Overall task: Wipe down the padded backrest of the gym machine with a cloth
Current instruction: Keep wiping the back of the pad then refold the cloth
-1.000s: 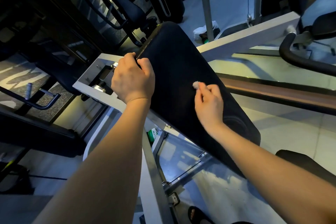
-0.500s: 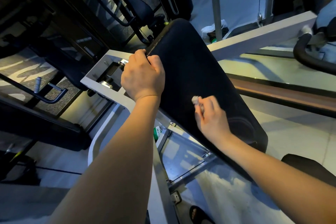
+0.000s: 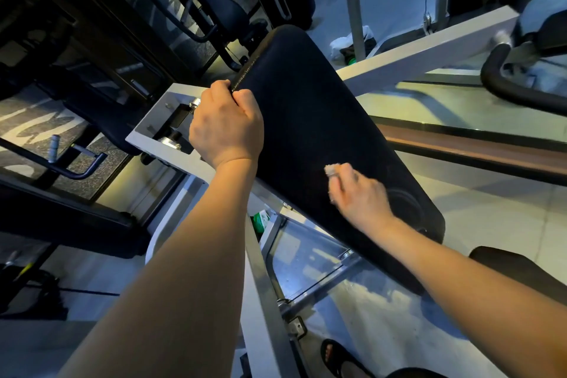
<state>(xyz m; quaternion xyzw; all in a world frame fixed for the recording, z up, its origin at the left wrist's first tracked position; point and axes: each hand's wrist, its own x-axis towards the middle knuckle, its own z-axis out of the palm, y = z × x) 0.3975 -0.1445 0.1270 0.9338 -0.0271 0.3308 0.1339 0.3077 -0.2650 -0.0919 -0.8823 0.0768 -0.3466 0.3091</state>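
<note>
The black padded backrest (image 3: 310, 120) slants across the middle of the head view on a white steel frame (image 3: 159, 138). My left hand (image 3: 225, 127) grips the backrest's left stitched edge, fingers curled over it. My right hand (image 3: 359, 196) lies on the lower part of the pad and holds a small pale cloth (image 3: 331, 169), of which only a wad shows past my fingertips. The cloth touches the pad's surface.
A black seat pad (image 3: 521, 267) sits at the lower right. Black handles (image 3: 515, 89) curve at the right, and another dark machine (image 3: 214, 6) stands behind. A white beam (image 3: 423, 55) runs behind the backrest. My sandalled foot (image 3: 337, 356) is on the floor below.
My right hand has slid the cloth down the pad toward its lower end. My left hand has kept its grip on the pad's edge. The camera has shifted slightly.
</note>
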